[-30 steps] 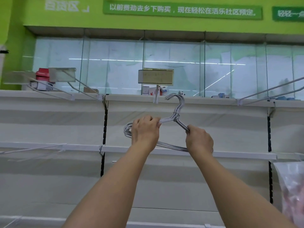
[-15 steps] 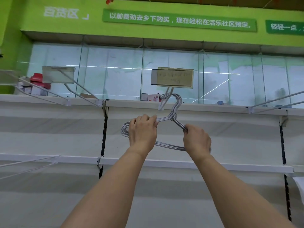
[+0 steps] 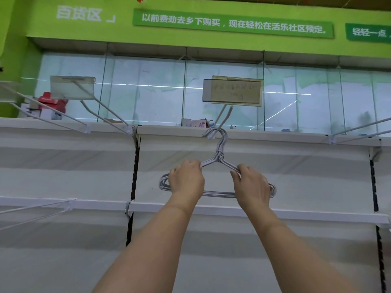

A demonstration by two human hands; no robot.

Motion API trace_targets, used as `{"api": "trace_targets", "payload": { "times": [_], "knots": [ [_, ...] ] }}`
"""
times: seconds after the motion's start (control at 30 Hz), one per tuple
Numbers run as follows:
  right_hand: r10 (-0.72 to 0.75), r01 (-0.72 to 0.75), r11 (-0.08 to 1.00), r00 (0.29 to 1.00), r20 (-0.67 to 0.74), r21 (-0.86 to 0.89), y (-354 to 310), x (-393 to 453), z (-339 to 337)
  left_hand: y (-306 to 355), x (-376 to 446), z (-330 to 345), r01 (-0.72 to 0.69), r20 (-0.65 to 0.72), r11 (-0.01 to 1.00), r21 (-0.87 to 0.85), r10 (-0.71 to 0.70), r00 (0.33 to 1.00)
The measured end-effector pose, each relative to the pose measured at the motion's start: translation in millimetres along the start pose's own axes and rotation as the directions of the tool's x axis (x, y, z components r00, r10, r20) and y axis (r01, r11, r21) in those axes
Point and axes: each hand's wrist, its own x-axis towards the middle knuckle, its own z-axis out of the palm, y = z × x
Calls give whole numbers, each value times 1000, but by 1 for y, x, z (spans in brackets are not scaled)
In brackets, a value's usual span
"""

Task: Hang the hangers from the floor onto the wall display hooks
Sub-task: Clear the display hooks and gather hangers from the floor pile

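Both hands up at the wall display, gripping a bundle of grey wire hangers (image 3: 218,194). Left hand (image 3: 186,180) is curled round the left sloping arm of the bundle; right hand (image 3: 250,185) is curled round the right sloping arm. Hands sit well apart, one each side of the twisted neck.

Vs 1 s ago: bundle was tilted, right side lower, hook tops in front of the shelf edge just right of the peg. Half a sec ago they were closer in. Now the bundle is level & the hook tops sit right at the base of the display hook (image 3: 221,117), where it meets the top rail (image 3: 275,135). Can't tell if they're actually over the peg or just in front of it. The price tag holder (image 3: 232,92) sits on the peg's outer end, above the hangers. Both hands' grips unchanged.
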Motion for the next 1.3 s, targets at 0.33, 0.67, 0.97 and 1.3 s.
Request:
{"api": "trace_targets", "payload": {
  "times": [0.33, 0.67, 0.97, 1.3],
  "knots": [
    [75, -74, 997, 991, 108, -21, -1, 24, 24, 12, 21, 20, 214, 85, 977, -6, -212, 973],
    [74, -69, 996, 993, 97, -62, 1, 30, 27, 14, 17, 42, 180, 149, 983, -21, -175, 973],
    [-119, 126, 987, 990, 79, -100, 15, 7, 19, 15, -17, 38, 144, 195, 987, -73, -127, 972],
    [-106, 124, 987, 980, 170, -98, 35, -72, -12, 25, -97, 37, 123, 295, 977, -175, -67, 953]
  ]
}}
